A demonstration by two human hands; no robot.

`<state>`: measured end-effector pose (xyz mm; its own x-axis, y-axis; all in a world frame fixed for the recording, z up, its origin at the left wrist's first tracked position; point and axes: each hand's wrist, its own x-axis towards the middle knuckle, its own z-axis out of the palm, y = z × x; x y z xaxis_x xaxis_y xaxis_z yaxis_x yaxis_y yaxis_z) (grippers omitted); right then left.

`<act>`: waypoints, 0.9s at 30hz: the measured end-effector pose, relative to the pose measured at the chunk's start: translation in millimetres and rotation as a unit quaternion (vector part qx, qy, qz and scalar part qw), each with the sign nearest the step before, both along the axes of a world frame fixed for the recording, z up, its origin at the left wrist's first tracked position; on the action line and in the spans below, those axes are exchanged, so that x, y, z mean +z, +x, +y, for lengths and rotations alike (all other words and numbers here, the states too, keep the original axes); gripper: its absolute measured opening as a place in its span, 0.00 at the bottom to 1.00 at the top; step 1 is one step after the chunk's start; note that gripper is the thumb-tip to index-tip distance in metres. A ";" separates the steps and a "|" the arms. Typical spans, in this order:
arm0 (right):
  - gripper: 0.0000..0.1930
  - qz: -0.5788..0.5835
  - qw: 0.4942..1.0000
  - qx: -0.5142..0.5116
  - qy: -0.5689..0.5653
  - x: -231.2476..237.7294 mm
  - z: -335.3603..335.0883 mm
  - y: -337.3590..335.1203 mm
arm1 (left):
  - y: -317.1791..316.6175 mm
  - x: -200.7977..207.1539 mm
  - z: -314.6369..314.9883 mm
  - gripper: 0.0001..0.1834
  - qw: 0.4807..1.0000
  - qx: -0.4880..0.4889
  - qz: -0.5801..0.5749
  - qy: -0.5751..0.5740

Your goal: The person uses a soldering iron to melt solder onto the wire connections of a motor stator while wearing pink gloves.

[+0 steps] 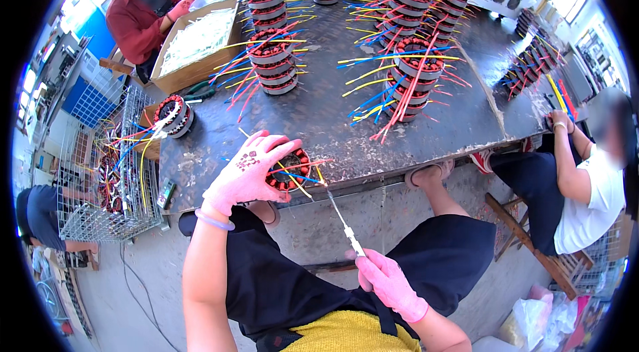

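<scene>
My left hand [251, 164], in a pink glove, grips a motor stator [303, 159] at the table's near edge. The stator is a ring with red-edged slots; red, yellow and blue lead wires stick out of it towards the right. Part of it is hidden under my fingers. My right hand [391, 284], also gloved in pink, is closed around the lower end of a slim tool with a white handle [351, 239]. The tool's thin shaft points up at the lead wire ends, and a bright spot shows there. Whether the tip touches the wires, I cannot tell.
Several stator stacks with loose wires [273, 62] stand across the dark table [319, 99]. A single stator [174, 116] sits by the left edge, near a wire basket [110, 219]. Behind are a cardboard box of white pieces [200, 39] and a person; another person [586, 185] sits at right.
</scene>
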<state>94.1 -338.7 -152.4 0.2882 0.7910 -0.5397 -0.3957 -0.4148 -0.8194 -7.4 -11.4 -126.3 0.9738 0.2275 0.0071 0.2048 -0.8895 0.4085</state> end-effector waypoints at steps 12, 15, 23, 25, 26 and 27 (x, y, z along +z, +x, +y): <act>0.19 -0.006 1.000 0.007 -0.003 -0.4 -2.5 1.0 | 0.0 -5.1 0.9 0.55 1.000 -0.010 -0.014 0.013; 0.19 0.001 1.000 0.001 -0.009 2.7 0.1 0.2 | 0.0 -5.4 1.0 0.54 1.000 -0.009 -0.014 0.011; 0.19 -0.002 1.000 0.001 0.000 -0.4 -1.4 0.1 | 1.1 -1.9 -2.7 0.55 1.000 0.008 0.005 0.007; 0.19 -0.030 0.999 0.017 -0.005 5.2 0.3 2.6 | 1.3 -1.1 -3.8 0.55 1.000 0.009 0.008 0.007; 0.19 -0.024 1.000 0.015 -0.002 4.3 0.2 2.6 | 1.7 -0.8 -4.4 0.55 1.000 0.008 0.007 0.008; 0.19 -0.018 1.000 0.014 0.001 3.0 -0.2 2.7 | 2.0 -0.5 -4.6 0.55 1.000 0.007 0.007 0.008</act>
<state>96.8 -338.9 -149.4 0.2855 0.8004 -0.5271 -0.3542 -0.4229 -0.8341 -5.3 -16.0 -126.8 0.9706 0.2406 -0.0030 0.2225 -0.8929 0.3915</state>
